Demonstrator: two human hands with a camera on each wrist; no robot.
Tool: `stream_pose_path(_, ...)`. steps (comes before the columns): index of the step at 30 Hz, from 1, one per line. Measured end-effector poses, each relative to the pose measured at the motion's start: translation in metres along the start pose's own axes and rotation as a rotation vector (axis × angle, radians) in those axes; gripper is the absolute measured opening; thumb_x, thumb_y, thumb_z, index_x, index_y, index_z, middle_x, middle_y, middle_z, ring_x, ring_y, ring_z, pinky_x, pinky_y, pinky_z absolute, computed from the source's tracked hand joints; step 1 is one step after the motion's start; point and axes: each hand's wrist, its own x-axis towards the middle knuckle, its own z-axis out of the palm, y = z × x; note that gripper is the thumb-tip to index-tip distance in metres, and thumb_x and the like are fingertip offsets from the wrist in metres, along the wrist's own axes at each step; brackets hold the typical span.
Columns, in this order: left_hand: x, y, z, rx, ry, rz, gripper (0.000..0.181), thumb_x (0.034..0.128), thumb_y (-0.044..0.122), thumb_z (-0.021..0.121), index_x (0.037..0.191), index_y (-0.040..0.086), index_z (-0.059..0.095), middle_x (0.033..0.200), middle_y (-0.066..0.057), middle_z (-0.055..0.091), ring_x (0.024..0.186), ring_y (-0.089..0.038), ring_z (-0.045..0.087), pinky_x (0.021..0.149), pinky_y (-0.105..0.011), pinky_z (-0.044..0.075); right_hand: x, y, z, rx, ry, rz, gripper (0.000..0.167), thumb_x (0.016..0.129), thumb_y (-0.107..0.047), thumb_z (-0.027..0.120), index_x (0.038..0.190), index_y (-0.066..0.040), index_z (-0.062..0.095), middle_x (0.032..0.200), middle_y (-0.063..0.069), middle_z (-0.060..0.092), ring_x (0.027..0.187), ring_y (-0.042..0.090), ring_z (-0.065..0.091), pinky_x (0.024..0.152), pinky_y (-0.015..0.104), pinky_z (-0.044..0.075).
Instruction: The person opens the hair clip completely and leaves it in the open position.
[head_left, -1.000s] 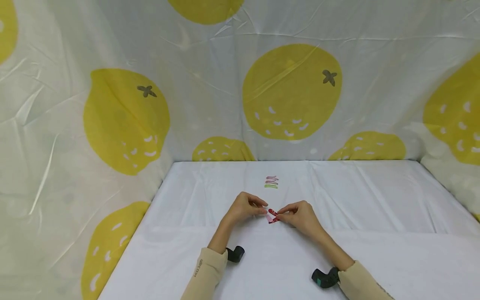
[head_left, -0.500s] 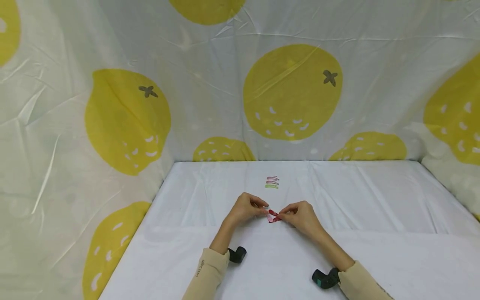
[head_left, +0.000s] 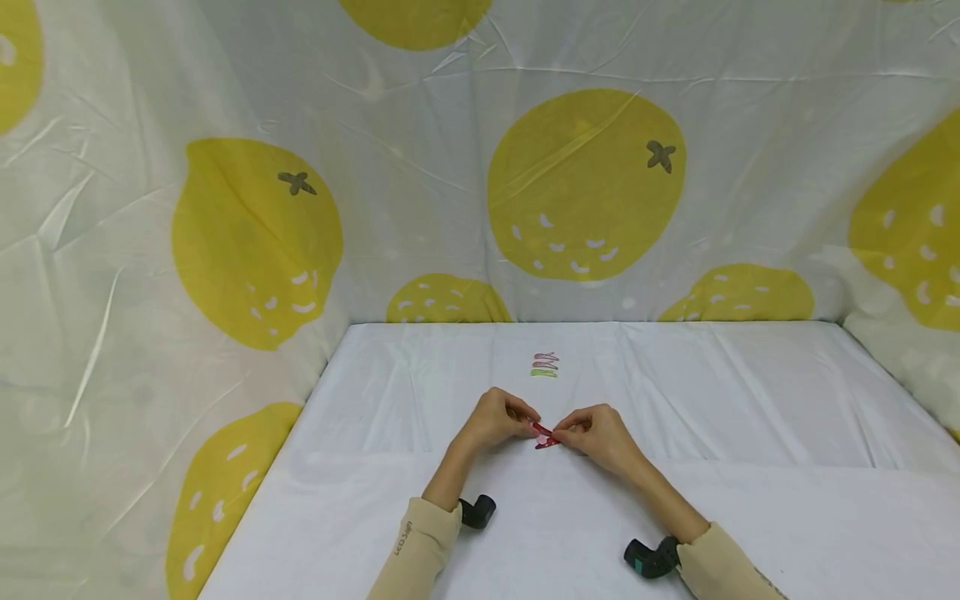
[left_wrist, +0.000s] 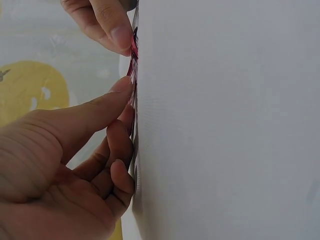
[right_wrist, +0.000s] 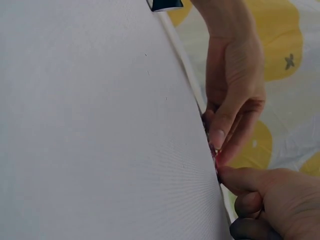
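One beige sleeve (head_left: 411,542) with dark lettering rises at the left, a curved black device (head_left: 478,512) by its cuff, and beyond it my left hand (head_left: 501,418) pinches the left end of a red clip (head_left: 554,440). Only my left wrist view shows how the other fingers of that hand curl in below the thumb; from the head they are mostly hidden. Whether my fingertips press a red arm or the pale pink part (head_left: 542,439) there, I cannot tell.

Next along, the clip sits between my two hands, near the middle of the white table (head_left: 555,533). The head view alone gives me its form: two slim red arms, spread at the left and meeting at the right, with pale pink in the gap. Both wrist views look nearly along the tabletop and leave just a thin reddish streak of it. Behind, in the head view only, three slim clips (head_left: 544,365) lie one beyond another, two pinkish and the nearest green.

At the right, my right hand (head_left: 598,432) grips the meeting end between thumb and forefinger. Another black device (head_left: 651,557) and the right sleeve (head_left: 723,567) come last.
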Motion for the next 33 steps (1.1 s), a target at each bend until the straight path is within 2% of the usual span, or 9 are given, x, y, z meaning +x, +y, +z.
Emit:
stream_pose_path(3,0.0000,-0.0006,0.0007,-0.008,-0.001,-0.009,0.018,0.0757,0.003,0.090,0.092,0.002,0.083,0.072,-0.007,0.071,0.062,-0.004,0.053,0.057,-0.017,0.041,0.0002,0.0012,0.0003,-0.001,0.001,-0.016,0.004,0.085,-0.016,0.085,0.083,-0.015,0.083,0.057,-0.007,0.055,0.054,0.001,0.042,0.051,0.019,0.032)
stream_pose_path(11,-0.0007,-0.0001,0.0006,-0.007,0.000,0.004,0.015,0.0755,0.004,0.091,0.087,0.001,0.082,0.078,-0.013,0.077,0.063,-0.004,0.056,0.059,-0.018,0.044,0.0000,0.0027,0.0002,0.011,-0.008,-0.029,0.004,0.085,-0.018,0.085,0.084,-0.015,0.083,0.056,-0.006,0.052,0.052,0.000,0.039,0.051,0.019,0.030)
stream_pose_path(19,-0.0010,-0.0039,-0.0044,-0.084,0.027,-0.010,0.011,0.0789,0.002,0.087,0.089,0.001,0.082,0.083,-0.013,0.079,0.065,-0.006,0.058,0.060,-0.019,0.045,-0.0005,0.0027,0.0003,0.034,-0.008,-0.037,0.005,0.086,-0.016,0.085,0.088,-0.013,0.084,0.057,-0.005,0.055,0.053,0.000,0.040,0.051,0.018,0.031)
stream_pose_path(25,-0.0004,-0.0037,-0.0057,-0.123,0.047,-0.020,0.013,0.0798,0.004,0.088,0.091,0.000,0.082,0.086,-0.013,0.079,0.063,-0.005,0.053,0.056,-0.019,0.042,0.0000,0.0053,0.0002,0.081,0.036,-0.065,0.004,0.086,-0.015,0.085,0.090,-0.012,0.084,0.055,-0.007,0.051,0.052,-0.001,0.039,0.050,0.017,0.029)
stream_pose_path(30,-0.0002,-0.0034,-0.0063,-0.170,0.063,-0.031,0.012,0.0812,0.005,0.087,0.092,0.002,0.082,0.087,-0.011,0.079,0.064,-0.006,0.055,0.056,-0.020,0.042,0.0005,0.0051,0.0001,0.114,0.087,-0.090,0.004,0.088,-0.016,0.083,0.090,-0.013,0.085,0.058,-0.003,0.061,0.052,-0.001,0.039,0.049,0.018,0.029)
stream_pose_path(33,-0.0005,-0.0019,-0.0069,-0.196,0.078,-0.035,0.014,0.0815,0.008,0.088,0.093,0.003,0.083,0.084,-0.012,0.079,0.063,-0.009,0.055,0.056,-0.020,0.042,0.0012,0.0043,0.0010,0.122,0.141,-0.120,0.006,0.088,-0.018,0.083,0.090,-0.012,0.085,0.057,-0.002,0.060,0.053,0.000,0.038,0.049,0.018,0.028)
